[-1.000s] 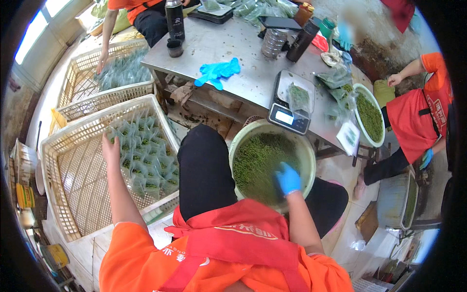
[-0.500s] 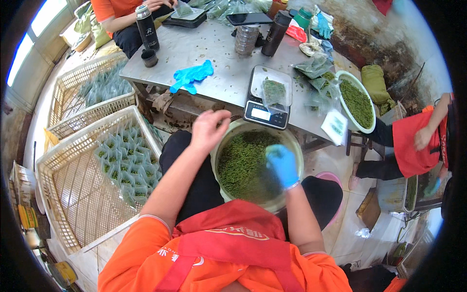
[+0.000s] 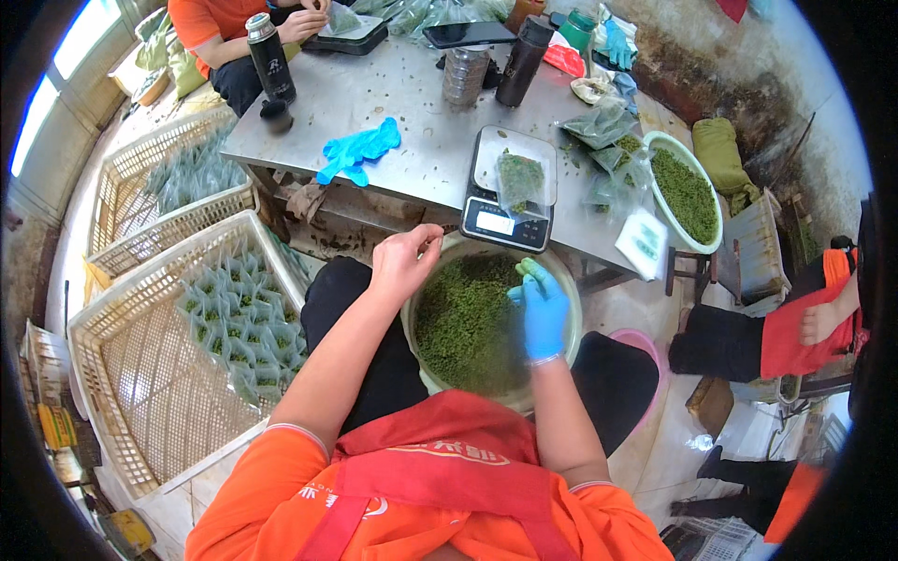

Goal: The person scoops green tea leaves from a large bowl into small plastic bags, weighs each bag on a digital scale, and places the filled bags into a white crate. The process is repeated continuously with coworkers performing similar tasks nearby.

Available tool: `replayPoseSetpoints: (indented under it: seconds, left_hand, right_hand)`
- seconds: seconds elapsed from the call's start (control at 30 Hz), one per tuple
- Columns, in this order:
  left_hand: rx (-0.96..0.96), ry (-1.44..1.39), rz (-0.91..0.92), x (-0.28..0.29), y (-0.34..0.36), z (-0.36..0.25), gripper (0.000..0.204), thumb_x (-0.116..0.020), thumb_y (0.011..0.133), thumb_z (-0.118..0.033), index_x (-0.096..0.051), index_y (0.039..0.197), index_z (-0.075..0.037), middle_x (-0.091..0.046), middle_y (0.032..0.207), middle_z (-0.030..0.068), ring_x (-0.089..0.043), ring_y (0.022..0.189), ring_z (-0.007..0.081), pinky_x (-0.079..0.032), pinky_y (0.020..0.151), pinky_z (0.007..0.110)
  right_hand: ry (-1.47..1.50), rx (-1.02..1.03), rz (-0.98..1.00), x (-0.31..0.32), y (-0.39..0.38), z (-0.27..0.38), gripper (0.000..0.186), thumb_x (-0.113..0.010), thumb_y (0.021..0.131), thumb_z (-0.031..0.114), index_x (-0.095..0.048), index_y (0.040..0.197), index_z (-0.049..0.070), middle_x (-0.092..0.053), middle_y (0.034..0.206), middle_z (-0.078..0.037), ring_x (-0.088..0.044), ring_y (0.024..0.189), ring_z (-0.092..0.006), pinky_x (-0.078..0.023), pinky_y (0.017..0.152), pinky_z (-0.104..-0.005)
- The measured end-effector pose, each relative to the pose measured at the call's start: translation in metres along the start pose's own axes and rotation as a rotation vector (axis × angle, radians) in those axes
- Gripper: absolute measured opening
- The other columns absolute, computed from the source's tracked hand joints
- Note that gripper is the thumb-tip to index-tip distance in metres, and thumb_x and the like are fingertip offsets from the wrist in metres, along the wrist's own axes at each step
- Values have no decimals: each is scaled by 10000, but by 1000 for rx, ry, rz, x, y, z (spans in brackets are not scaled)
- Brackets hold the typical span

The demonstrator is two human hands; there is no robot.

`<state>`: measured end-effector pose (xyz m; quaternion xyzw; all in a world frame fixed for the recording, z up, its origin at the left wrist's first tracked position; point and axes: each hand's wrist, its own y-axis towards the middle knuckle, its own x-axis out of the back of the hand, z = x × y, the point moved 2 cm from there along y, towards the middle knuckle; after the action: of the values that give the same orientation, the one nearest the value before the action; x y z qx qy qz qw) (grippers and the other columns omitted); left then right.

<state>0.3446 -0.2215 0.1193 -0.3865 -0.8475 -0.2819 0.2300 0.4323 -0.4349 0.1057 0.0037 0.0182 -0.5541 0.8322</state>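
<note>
Between my knees stands a round pale tub [image 3: 572, 323] filled with small green berries [image 3: 463, 313] that look like green peppercorns. My bare left hand [image 3: 402, 264] is over the tub's left rim, fingertips drawn together in a pinch; whether anything is in them is hidden. At the tub's right side, my right hand [image 3: 544, 313] wears a blue glove with green-tinged fingertips. Its thumb and fingers are apart above the berries, with nothing plainly held. Just beyond the tub, a clear bag of berries [image 3: 520, 180] lies on a digital scale [image 3: 508, 222] at the table's near edge.
On the metal table [image 3: 412, 178] lie a blue glove [image 3: 360, 150], dark flasks [image 3: 526, 61] and filled bags [image 3: 603, 126]. An oval basin of berries [image 3: 687, 196] stands right. Crates [image 3: 154, 374] with bagged berries [image 3: 238, 323] sit left. Co-workers are at the far left and right.
My right hand has lifted slightly up, its fingers now pointing away and parted. My left hand has moved slightly lower, its fingertips pinched. The co-worker at right has shifted; another appears at lower right.
</note>
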Motion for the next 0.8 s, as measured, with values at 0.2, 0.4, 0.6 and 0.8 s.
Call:
replayPoseSetpoints:
  seconds: [0.2,0.4,0.6,0.8]
  left_hand:
    - [218,-341,-218,-5,35,23,234,-614,850,-150,-595,1050,-31,-667,846,60,-625,707,104,-491,649,243]
    - [224,-314,-263,-6,37,20,266,-626,825,-261,-608,1029,-90,-665,786,56,-624,676,146,-483,635,279]
    - [5,-46,-144,0,30,4,257,-667,764,-189,-615,989,-75,-663,896,79,-635,840,218,-489,757,318]
    - [-294,285,-338,7,36,-7,456,-698,679,-138,-527,1101,-105,-633,974,102,-550,1015,272,-387,908,375]
  right_hand:
    - [-217,172,-21,-6,6,9,312,-534,871,20,-551,1183,11,-597,1088,-73,-551,682,-71,-472,620,-206]
    - [-796,682,-51,-28,54,33,338,-589,833,117,-568,1170,93,-559,1192,-135,-623,802,-256,-509,677,-328]
    - [-1177,651,-13,-47,93,45,302,-591,773,132,-610,1072,171,-476,1268,-152,-612,786,-339,-505,657,-405]
    - [-1365,1036,325,-103,56,95,173,-562,715,126,-613,879,109,-571,972,-96,-558,694,-266,-447,601,-395]
